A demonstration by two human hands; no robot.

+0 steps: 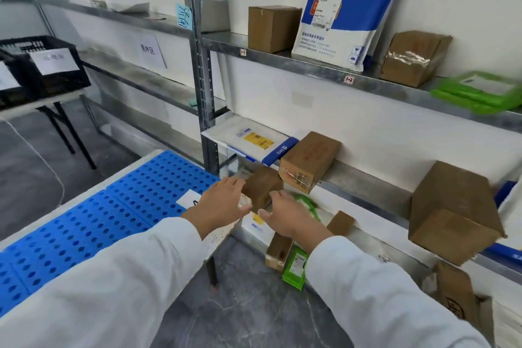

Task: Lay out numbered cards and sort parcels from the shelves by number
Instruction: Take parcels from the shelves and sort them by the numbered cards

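While your left hand and right hand hang open-fingered either side of the small brown box under the middle shelf, you cannot tell whether they touch it. The table edge sits under your left wrist, and the shelf upright is close behind. One shelf tag reads 1-2. One white card lies on the blue mat.

You see dull galvanized metal shelves, matt brown cardboard boxes, one wrapped in glossy tape, and a perforated blue plastic mat.
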